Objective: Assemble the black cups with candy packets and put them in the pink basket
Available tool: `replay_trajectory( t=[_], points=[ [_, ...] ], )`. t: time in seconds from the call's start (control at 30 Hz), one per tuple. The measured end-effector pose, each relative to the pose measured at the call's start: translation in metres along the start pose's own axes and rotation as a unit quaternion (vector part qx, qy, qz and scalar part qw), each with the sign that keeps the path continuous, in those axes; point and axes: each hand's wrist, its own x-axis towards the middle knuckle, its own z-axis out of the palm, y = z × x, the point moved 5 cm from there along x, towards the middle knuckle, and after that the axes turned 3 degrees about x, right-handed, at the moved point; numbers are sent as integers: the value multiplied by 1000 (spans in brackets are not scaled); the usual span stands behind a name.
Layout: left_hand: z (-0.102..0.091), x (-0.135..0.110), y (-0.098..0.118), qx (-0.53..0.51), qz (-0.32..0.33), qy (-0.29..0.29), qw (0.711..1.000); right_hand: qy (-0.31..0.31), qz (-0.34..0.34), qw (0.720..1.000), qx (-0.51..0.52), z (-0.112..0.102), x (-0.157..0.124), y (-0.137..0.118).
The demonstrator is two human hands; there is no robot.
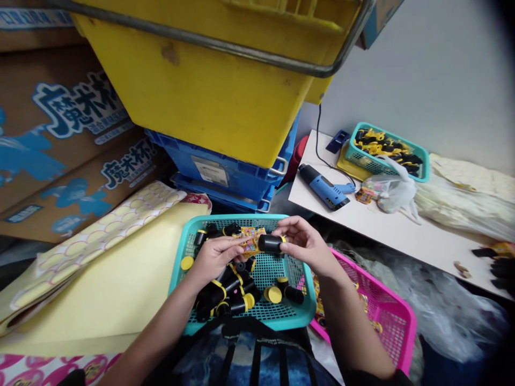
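Observation:
Between the thumb and fingers of my right hand (303, 244) is a small black cylinder (269, 244) with a yellow end, lying sideways. My left hand (219, 257) pinches a small printed yellow-orange wrapper (250, 244), its edge close to the cylinder's left end. I cannot tell whether the two touch. Both hands are above a turquoise mesh basket (309, 300) on my lap. Inside it, several black cylinders with yellow ends (231, 284) lie in a heap on the left. A yellow disc-like end (274, 294) and a few more cylinders lie to the right.
A pink basket (406, 327) stands at the lower right, partly under my right forearm. Stacked yellow (209, 96) and blue crates (225, 174) rise ahead. On the white table (386, 214) are a blue heat gun (324, 187) and another turquoise basket (422, 171). Cardboard boxes (52, 177) stand left.

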Motion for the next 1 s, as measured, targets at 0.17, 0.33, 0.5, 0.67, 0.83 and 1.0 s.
replay_trajectory(
  t=[0.17,0.33,0.5,0.67,0.83,1.0],
  points=[
    [-1,1,3,62,46,-30,997,-62,37,997,-38,-1,1,4],
    [0,1,2,62,32,-37,997,-64,26,997,-22,-2,-2,3],
    [3,-2,-4,-6,-14,-35,999,-9,-8,1000,24,-9,-2,8],
    [6,-3,-3,-46,9,-38,998,-14,46,997,63,-9,1,22],
    [5,-2,1,-29,47,-34,998,19,64,993,96,-8,4,30],
    [4,0,5,29,74,-22,997,13,49,997,61,-3,2,27]
  ],
)
